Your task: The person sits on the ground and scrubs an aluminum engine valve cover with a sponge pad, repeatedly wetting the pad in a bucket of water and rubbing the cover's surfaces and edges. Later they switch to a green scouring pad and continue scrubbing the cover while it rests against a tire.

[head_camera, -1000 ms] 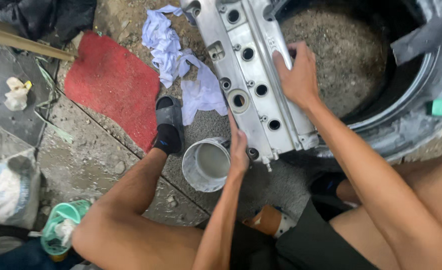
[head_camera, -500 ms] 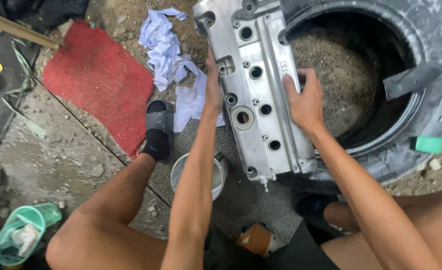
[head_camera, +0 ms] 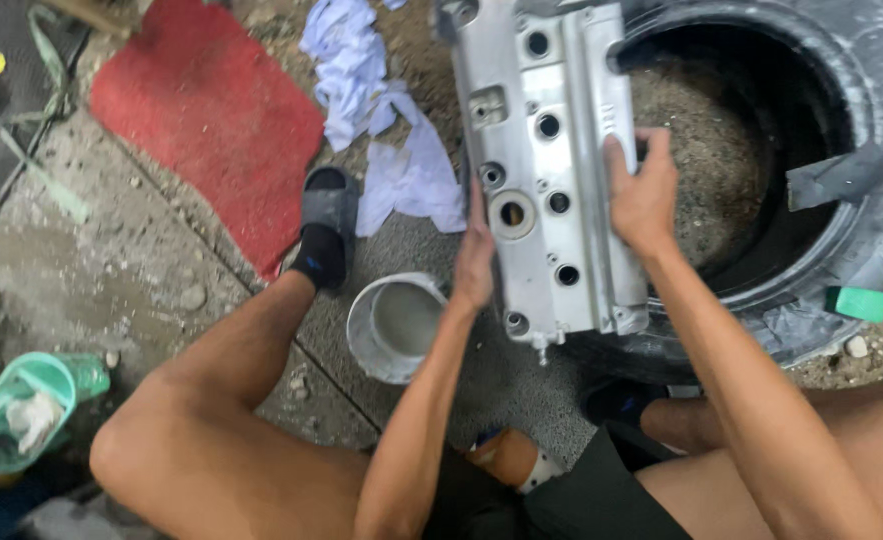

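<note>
A long silver engine cover (head_camera: 547, 165) (cast metal, with a row of round holes down its middle) lies lengthwise away from the person, its far part over the rim of a big black tyre (head_camera: 842, 270) and its near end hanging past the tyre's edge above the concrete floor (head_camera: 122, 280). The left hand (head_camera: 477, 255) is pressed flat against the cover's left edge, fingers pointing up along it, grasping that side. The right hand (head_camera: 642, 190) clasps the cover's right edge, fingers laid over the top face and thumb toward the tyre's hollow, so the cover sits squarely between the two hands. Just left of the left forearm, near the cover's near end, a grey round tub (head_camera: 397, 325) stands on the floor. A foot in a black sandal (head_camera: 327, 225) rests beside a red mat (head_camera: 212, 120), with pale crumpled rags (head_camera: 382, 120) lying between mat and cover. A green basket (head_camera: 22, 410) sits at the lower left, well apart
</note>
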The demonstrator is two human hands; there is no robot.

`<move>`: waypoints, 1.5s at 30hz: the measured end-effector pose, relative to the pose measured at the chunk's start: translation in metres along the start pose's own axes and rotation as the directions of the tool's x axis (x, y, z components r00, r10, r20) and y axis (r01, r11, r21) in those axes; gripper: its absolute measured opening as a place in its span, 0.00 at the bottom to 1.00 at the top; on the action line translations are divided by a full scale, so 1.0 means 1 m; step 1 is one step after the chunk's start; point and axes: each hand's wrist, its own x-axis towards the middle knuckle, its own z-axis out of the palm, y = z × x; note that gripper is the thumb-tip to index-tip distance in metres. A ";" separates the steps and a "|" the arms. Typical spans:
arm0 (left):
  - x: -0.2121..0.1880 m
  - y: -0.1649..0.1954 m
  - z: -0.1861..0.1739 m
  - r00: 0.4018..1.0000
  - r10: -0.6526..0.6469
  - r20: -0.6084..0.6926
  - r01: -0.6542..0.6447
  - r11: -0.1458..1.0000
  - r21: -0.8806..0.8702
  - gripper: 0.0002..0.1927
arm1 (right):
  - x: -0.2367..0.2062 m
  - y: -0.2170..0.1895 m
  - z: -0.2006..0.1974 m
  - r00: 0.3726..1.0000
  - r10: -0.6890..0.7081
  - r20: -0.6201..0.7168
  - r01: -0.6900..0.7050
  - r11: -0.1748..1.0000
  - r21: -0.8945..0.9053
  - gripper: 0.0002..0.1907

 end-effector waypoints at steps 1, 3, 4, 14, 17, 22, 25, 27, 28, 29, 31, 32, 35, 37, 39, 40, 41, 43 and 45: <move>-0.018 0.005 0.004 1.000 -0.015 -0.006 0.015 1.000 -0.009 0.45 | 0.000 0.002 0.000 1.000 0.000 0.000 0.000 1.000 -0.018 0.17; -0.054 0.015 0.012 0.995 -0.103 -0.003 0.103 0.995 0.013 0.46 | 0.001 0.006 0.001 1.000 -0.008 0.001 0.008 0.999 -0.045 0.16; -0.069 0.019 0.014 0.989 -0.150 -0.006 0.150 0.988 0.024 0.46 | 0.000 0.009 0.000 1.000 -0.014 0.004 0.014 0.999 -0.052 0.16; -0.029 -0.006 0.028 0.981 -0.185 -0.056 0.180 0.981 -0.077 0.45 | 0.006 0.039 -0.010 0.989 -0.134 0.067 0.137 0.989 -0.053 0.17; 0.003 -0.011 0.027 0.959 -0.271 -0.085 0.271 0.963 -0.011 0.45 | 0.010 0.046 -0.013 0.997 -0.056 0.057 0.062 0.993 -0.098 0.17; 0.022 -0.003 0.024 0.930 -0.352 -0.102 0.362 0.927 0.098 0.45 | 0.014 0.054 -0.017 0.992 -0.100 0.078 0.106 0.991 -0.079 0.17; -0.008 0.007 0.034 0.949 -0.294 -0.114 0.303 0.950 0.075 0.45 | 0.015 0.060 -0.018 0.992 -0.105 0.069 0.112 0.987 -0.118 0.17; -0.017 0.005 0.037 0.954 -0.283 -0.103 0.288 0.957 0.043 0.45 | 0.016 0.063 -0.019 0.991 -0.114 0.069 0.123 0.983 -0.138 0.16; -0.016 0.003 0.039 0.957 -0.273 -0.098 0.276 0.961 0.026 0.44 | 0.016 0.064 -0.019 0.987 -0.143 0.074 0.152 0.980 -0.132 0.16; -0.005 -0.003 0.039 0.966 -0.232 -0.114 0.238 0.970 0.045 0.44 | 0.017 0.065 -0.020 0.981 -0.181 0.076 0.189 0.974 -0.125 0.15; 0.034 -0.019 0.036 0.975 -0.159 -0.155 0.172 0.982 0.079 0.42 | 0.019 0.066 -0.022 0.989 -0.135 0.059 0.142 0.980 -0.139 0.16; 0.060 -0.027 0.030 0.980 -0.135 -0.148 0.149 0.985 0.085 0.41 | 0.019 0.065 -0.023 0.993 -0.103 0.053 0.110 0.982 -0.153 0.16; 0.077 -0.027 0.022 0.976 -0.151 -0.154 0.164 0.984 0.075 0.42 | 0.019 0.062 -0.022 0.970 -0.218 0.110 0.224 0.973 -0.050 0.14; 0.065 -0.025 0.020 0.976 -0.144 -0.164 0.158 0.985 0.070 0.42 | 0.019 0.059 -0.021 0.990 -0.108 0.086 0.114 0.991 -0.067 0.15; 0.032 -0.016 0.020 0.985 -0.117 -0.123 0.126 0.990 0.061 0.42 | 0.017 0.055 -0.020 0.996 -0.050 0.071 0.056 0.994 -0.091 0.16; 0.026 -0.014 0.020 0.988 -0.096 -0.117 0.106 0.991 0.080 0.42 | 0.016 0.054 -0.019 0.996 -0.061 0.064 0.068 0.992 -0.104 0.16; 0.019 -0.013 0.020 0.990 -0.084 -0.115 0.095 0.991 0.095 0.41 | 0.015 0.052 -0.020 0.996 -0.067 0.067 0.075 0.990 -0.122 0.16; 0.022 -0.016 0.022 0.991 -0.087 -0.102 0.097 0.990 0.101 0.42 | 0.013 0.050 -0.021 0.993 -0.098 0.073 0.107 0.984 -0.141 0.16; 0.049 -0.028 0.016 0.992 -0.094 -0.088 0.103 0.989 0.103 0.42 | 0.011 0.048 -0.021 0.988 -0.127 0.086 0.137 0.984 -0.116 0.16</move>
